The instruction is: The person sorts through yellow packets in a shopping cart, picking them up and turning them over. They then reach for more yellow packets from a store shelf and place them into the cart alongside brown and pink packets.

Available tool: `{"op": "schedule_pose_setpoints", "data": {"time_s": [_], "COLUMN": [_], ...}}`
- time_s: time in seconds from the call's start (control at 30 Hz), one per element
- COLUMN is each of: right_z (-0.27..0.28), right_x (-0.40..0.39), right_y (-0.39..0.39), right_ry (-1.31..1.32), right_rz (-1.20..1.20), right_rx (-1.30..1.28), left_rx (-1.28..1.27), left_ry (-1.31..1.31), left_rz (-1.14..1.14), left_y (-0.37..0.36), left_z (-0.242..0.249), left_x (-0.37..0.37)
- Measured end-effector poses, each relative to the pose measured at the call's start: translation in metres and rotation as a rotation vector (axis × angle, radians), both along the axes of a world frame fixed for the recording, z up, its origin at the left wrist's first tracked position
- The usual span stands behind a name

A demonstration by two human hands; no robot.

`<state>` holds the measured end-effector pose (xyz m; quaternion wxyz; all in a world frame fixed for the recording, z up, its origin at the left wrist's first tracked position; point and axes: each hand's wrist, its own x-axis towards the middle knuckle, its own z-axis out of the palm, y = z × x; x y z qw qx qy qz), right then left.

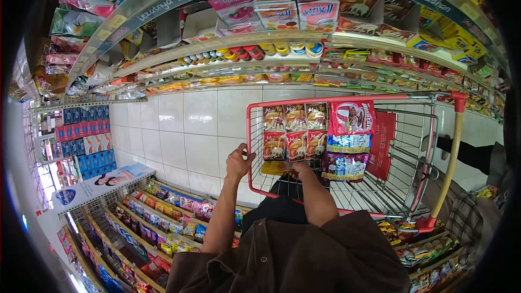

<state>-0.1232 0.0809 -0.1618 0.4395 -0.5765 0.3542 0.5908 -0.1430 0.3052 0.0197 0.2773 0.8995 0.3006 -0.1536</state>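
Inside the red-rimmed shopping cart (pixel 339 99), brown and red packets (pixel 297 145) lie in two rows at the left end. My right hand (pixel 297 170) is closed on a yellow packet (pixel 275 168) just below those rows. My left hand (pixel 239 161) is beside the cart's left rim, its fingers curled near the red edge; whether they touch it is unclear. Right of the brown packets are a pink and red bag (pixel 351 118), a blue packet (pixel 348 144) and a purple bag (pixel 345 167).
Stocked shelves (pixel 304 37) run across the top, and sachet racks (pixel 163 206) fill the lower left. A red panel (pixel 381 146) and yellow handle (pixel 451 157) are on the cart. Another person's plaid clothing (pixel 464 214) shows at right.
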Motion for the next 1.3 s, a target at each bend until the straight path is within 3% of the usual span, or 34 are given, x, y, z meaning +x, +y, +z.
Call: {"op": "schedule_pose_setpoints", "data": {"time_s": [0.1,0.2,0.27,0.33,0.4,0.43,0.47,0.53,0.6,0.63,0.7,0.8,0.83,0.93,1.07,1.13,1.17,1.23,1.3], "right_z": [-0.020,-0.031,-0.034,-0.026,-0.024,-0.022,-0.016,-0.018,-0.029,-0.036,-0.043,-0.037,-0.026,-0.084,-0.081,-0.102,-0.106,-0.118,-0.101], "right_x": [-0.008,-0.008,-0.015,-0.022,-0.020,-0.013,-0.010,-0.008,-0.007,-0.012,-0.022,-0.027,-0.013,-0.045,-0.050,-0.047,-0.051,-0.064,-0.050], "right_y": [-0.002,0.011,0.020,0.021,0.017,0.016,0.016,0.016,0.010,0.007,0.002,0.009,0.014,0.011,0.021,0.026,0.028,0.034,0.036], "right_ry": [0.242,0.148,0.098,0.009,0.063,0.106,0.150,0.109,-0.114,-0.106,-0.580,-0.547,-0.434,-0.643,-0.628,-0.665,-0.664,-0.436,-0.324], "right_rz": [-0.304,-0.238,-0.244,-0.315,-0.349,-0.333,-0.318,-0.394,0.202,0.206,0.777,0.576,0.586,0.644,0.658,1.208,1.209,0.726,0.649], "right_rx": [-0.008,-0.031,-0.069,0.018,0.100,0.095,0.088,0.109,-0.078,-0.082,-0.034,0.148,0.432,0.370,0.233,0.202,0.202,-0.163,-0.182], "left_rx": [-0.022,0.069,0.210,0.457,0.168,-0.035,-0.044,-0.059,-0.052,-0.041,-0.058,-0.149,-0.211,-0.024,-0.123,-0.244,-0.245,-0.331,-0.279], "left_ry": [-0.008,-0.091,-0.121,-0.353,-0.416,-0.278,-0.268,0.325,0.370,0.416,0.479,0.551,0.554,0.500,0.515,0.516,0.516,0.561,0.630], "left_rz": [0.023,-0.006,0.149,-0.181,-0.358,-0.370,-0.364,-0.440,-0.462,-0.487,-0.494,-0.444,-0.379,-0.325,-0.179,-0.505,-0.504,-0.338,-0.308], "left_y": [0.003,0.002,-0.026,-0.040,-0.055,-0.067,-0.076,-0.084,-0.084,-0.084,-0.082,-0.081,-0.082,-0.086,-0.074,-0.065,-0.064,-0.063,-0.067], "left_z": [0.000,-0.008,0.023,0.030,0.010,-0.002,-0.015,-0.044,-0.066,-0.075,-0.092,-0.094,-0.092,-0.118,-0.150,-0.157,-0.157,-0.147,-0.141], "left_x": [-0.002,-0.008,0.008,0.011,-0.006,-0.013,-0.021,-0.032,-0.037,-0.039,-0.036,-0.027,-0.026,-0.044,-0.052,-0.048,-0.047,-0.043,-0.038]}}
